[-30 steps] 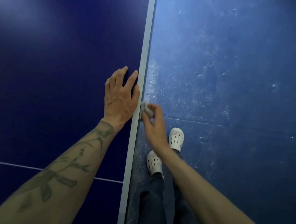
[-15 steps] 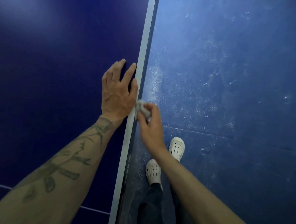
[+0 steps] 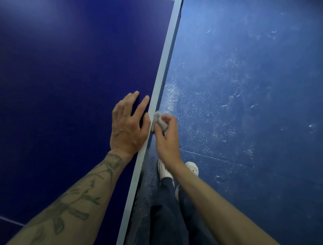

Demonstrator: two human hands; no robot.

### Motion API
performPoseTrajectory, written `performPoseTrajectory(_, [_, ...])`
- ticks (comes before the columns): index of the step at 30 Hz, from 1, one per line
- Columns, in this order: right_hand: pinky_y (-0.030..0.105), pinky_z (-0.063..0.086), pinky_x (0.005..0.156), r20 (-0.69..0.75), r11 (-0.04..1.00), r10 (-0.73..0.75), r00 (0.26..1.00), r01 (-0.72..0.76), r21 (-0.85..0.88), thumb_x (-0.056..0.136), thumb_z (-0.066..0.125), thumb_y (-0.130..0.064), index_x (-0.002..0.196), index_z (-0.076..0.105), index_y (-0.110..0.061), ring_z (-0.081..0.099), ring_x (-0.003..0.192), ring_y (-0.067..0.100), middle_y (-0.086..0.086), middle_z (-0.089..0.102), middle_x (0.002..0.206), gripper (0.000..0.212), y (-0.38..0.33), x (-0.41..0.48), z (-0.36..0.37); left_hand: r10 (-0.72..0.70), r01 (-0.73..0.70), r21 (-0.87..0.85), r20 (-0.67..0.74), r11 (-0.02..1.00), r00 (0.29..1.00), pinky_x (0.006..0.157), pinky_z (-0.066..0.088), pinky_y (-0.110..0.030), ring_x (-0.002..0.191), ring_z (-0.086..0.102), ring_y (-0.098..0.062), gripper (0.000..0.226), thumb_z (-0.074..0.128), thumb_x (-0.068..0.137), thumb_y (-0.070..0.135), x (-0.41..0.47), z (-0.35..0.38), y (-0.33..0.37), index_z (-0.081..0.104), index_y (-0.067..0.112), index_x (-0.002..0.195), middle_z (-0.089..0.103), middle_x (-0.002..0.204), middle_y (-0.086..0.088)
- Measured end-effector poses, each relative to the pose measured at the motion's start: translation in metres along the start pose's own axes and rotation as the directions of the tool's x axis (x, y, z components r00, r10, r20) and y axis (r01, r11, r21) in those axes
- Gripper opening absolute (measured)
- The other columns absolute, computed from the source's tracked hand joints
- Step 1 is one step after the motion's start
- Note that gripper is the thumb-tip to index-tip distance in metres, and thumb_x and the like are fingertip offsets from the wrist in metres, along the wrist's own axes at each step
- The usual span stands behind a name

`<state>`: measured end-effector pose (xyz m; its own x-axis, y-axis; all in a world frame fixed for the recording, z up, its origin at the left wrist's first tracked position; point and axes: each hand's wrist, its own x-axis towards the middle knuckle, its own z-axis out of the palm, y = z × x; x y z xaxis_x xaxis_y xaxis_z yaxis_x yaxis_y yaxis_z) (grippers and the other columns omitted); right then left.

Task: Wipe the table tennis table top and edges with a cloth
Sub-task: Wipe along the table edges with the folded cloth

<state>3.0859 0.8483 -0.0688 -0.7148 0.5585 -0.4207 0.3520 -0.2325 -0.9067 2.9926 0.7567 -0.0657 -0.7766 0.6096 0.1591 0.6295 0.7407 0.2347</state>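
The small crumpled grey cloth (image 3: 159, 120) is sitting against the side edge of the dark blue table tennis table (image 3: 63, 70), right at the pale blue-grey border strip (image 3: 165, 60) that is running along the right side of the top. We are pinching it in our right hand (image 3: 166, 140), with the fingers and thumb curling round the wad. That hand is hanging just off the table's side, above the scuffed blue floor (image 3: 247, 82).

We are laying our left hand (image 3: 128, 127) flat on the table top beside the border strip, fingers straight and slightly spread, holding nothing. Its thumb is lying close to the strip and very near the cloth, though we cannot tell whether the two are touching. The left forearm, which is carrying a leafy vine tattoo (image 3: 72, 204), is stretching across the table top from the lower left.

A thin white line (image 3: 6, 220) is crossing the top at the lower left of the view, and the table's far corner (image 3: 178, 0) is showing at the top. The floor is showing pale scratch marks and a thin seam line. Below our right hand we are seeing our dark trousers (image 3: 165, 213) and white perforated clogs (image 3: 165, 170), standing close to the table's side.
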Motion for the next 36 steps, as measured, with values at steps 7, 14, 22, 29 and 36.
performPoseTrajectory(7, [0.053, 0.052, 0.106, -0.018, 0.999, 0.035, 0.999, -0.035, 0.006, 0.11, 0.056, -0.02, 0.125, 0.05, -0.019, 0.059, 0.122, 0.027, 0.01, 0.055, 0.132, 0.017, -0.021, 0.052, -0.004, 0.007, -0.007, 0.01, 0.007, 1.0, 1.0, 0.123, 0.03, -0.049, 0.149, 0.037, -0.031, 0.05, 0.048, 0.107, 0.028, 0.001, 0.002, -0.002, 0.048, 0.017, 0.155, 0.04, 0.16, -0.013])
performPoseTrajectory(14, [0.035, 0.052, 0.097, 0.042, 0.998, 0.0, 0.999, 0.003, -0.064, 0.109, 0.058, -0.017, 0.116, 0.051, -0.033, 0.059, 0.112, 0.015, 0.002, 0.057, 0.124, 0.019, -0.017, 0.044, -0.01, -0.007, 0.005, 0.032, 0.086, 0.999, 0.996, 0.12, 0.032, -0.055, 0.148, 0.036, -0.034, 0.052, 0.05, 0.105, 0.028, 0.014, -0.004, 0.0, 0.047, 0.015, 0.156, 0.039, 0.159, -0.016])
performPoseTrajectory(22, [0.046, 0.053, 0.105, -0.033, 0.999, 0.031, 0.999, -0.032, -0.032, 0.111, 0.054, -0.023, 0.124, 0.048, -0.028, 0.06, 0.122, 0.027, 0.009, 0.057, 0.135, 0.015, -0.069, 0.147, -0.015, -0.006, 0.006, 0.005, 0.096, 1.0, 0.995, 0.123, 0.029, -0.052, 0.149, 0.036, -0.035, 0.051, 0.047, 0.107, 0.031, 0.114, 0.005, 0.002, 0.047, 0.015, 0.156, 0.04, 0.161, -0.016])
performPoseTrajectory(29, [0.022, 0.051, 0.095, -0.001, 0.998, 0.02, 1.0, -0.02, -0.051, 0.11, 0.057, -0.018, 0.118, 0.05, -0.034, 0.059, 0.113, 0.013, -0.003, 0.058, 0.124, 0.019, -0.065, 0.141, -0.019, 0.006, -0.004, -0.026, 0.104, 1.0, 0.995, 0.122, 0.029, -0.053, 0.149, 0.036, -0.037, 0.05, 0.049, 0.107, 0.028, 0.198, 0.018, 0.014, 0.049, 0.013, 0.155, 0.041, 0.161, -0.018])
performPoseTrajectory(36, [0.026, 0.051, 0.095, -0.137, 1.0, -0.016, 0.99, 0.016, -0.003, 0.11, 0.057, -0.028, 0.12, 0.05, -0.035, 0.06, 0.113, 0.012, 0.004, 0.057, 0.134, 0.014, -0.111, 0.239, -0.016, 0.006, -0.005, -0.023, 0.055, 1.0, 0.998, 0.122, 0.03, -0.053, 0.148, 0.039, -0.037, 0.048, 0.05, 0.107, 0.029, 0.254, 0.034, 0.016, 0.052, 0.013, 0.152, 0.043, 0.16, -0.018])
